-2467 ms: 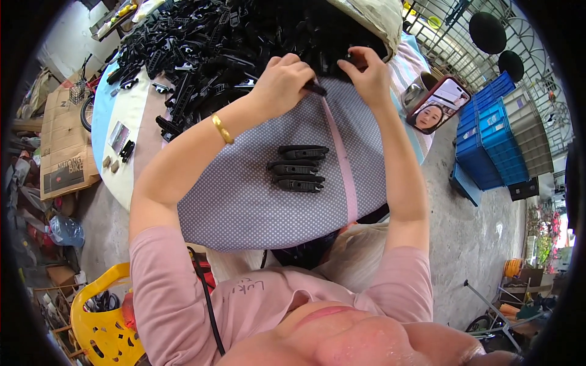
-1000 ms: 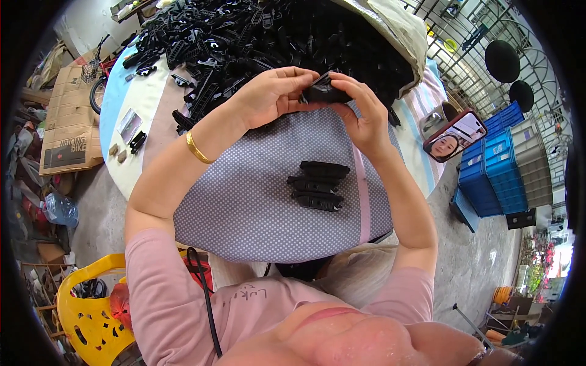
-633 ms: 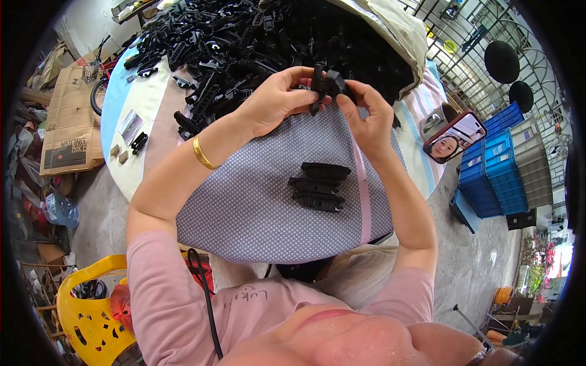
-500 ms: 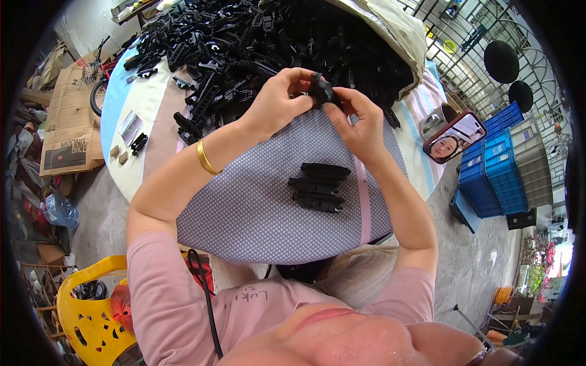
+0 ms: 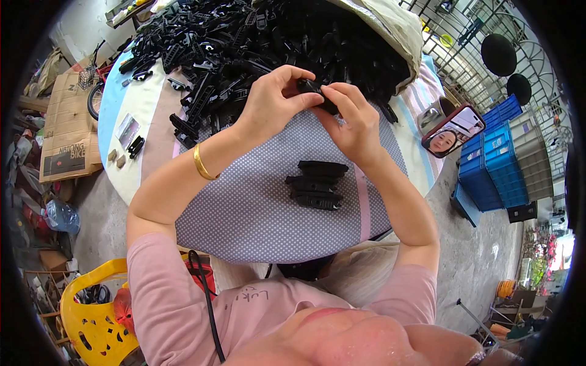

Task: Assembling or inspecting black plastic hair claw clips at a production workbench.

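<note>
While one black plastic part (image 5: 310, 86) is held up, a large heap of black plastic pieces (image 5: 226, 55) lies loose

The held part is above the worktop (image 5: 244, 226), at the near edge of the heap in this view; the fingers hide most of its form. The left hand (image 5: 274, 100) pinches it between thumb and bent fingers, with only a narrow gap, which the part fills. The right hand (image 5: 355, 125) grips its other end in a similar way, though the exact contact of the fingertips is not clear. Nearer to the person, three elongated black parts (image 5: 316, 184) lie grouped closely together. I judge that these three are the done portion, the held one is in progress, and the heap, reaching into the cream sack (image 5: 394, 30), is what is left. So the work seems to be at an early stage.
</note>
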Motion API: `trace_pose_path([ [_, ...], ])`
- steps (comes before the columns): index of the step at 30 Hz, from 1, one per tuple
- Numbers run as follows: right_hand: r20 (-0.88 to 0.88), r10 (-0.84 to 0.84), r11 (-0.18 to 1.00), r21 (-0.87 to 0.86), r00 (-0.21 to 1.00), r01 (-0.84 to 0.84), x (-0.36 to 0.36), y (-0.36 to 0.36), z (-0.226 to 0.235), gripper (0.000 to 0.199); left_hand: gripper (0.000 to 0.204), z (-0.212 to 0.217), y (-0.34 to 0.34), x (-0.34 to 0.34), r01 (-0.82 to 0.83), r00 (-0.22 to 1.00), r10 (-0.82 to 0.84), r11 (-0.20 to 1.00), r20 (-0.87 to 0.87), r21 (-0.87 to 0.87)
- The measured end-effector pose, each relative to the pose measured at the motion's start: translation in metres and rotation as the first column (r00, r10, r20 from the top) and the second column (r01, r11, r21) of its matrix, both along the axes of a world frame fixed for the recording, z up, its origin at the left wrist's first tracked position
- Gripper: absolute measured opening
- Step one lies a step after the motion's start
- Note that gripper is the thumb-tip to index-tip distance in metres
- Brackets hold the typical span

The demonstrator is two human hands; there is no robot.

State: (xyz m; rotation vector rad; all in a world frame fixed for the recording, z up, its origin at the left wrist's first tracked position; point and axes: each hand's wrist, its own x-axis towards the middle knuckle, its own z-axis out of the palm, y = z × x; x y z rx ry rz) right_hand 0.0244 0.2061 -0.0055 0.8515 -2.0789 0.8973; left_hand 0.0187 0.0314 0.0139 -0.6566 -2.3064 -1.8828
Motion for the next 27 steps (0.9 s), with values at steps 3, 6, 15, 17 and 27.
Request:
trace_pose_path([
  [3,-0.086,-0.023,0.998,0.061,0.996,0.028,-0.008,0.003,0.001,0.04,0.028,0.001,-0.004,-0.007,0.051,0.998,-0.053,0.997,0.03,0.062],
  [6,0.39,0.197,0.974,-0.182,0.899,-0.135,-0.014,0.009,0.001,0.043,0.027,0.002,-0.008,-0.015,0.106,0.994,-0.104,0.988,-0.025,0.117],
  [15,0.475,0.055,0.998,-0.039,0.878,-0.041,-0.001,0.011,0.015,0.031,0.033,0.005,-0.011,-0.014,0.117,0.993,-0.117,0.992,0.013,0.041],
  [17,0.454,0.043,0.999,-0.037,0.89,-0.029,-0.004,0.012,0.013,0.028,0.033,0.005,-0.009,-0.013,0.126,0.99,-0.131,0.989,0.057,0.083],
  [27,0.354,-0.689,0.686,0.601,0.632,0.411,-0.056,0.102,0.01,0.043,0.027,-0.02,0.012,0.008,0.477,0.797,-0.359,0.868,0.485,-0.141],
])
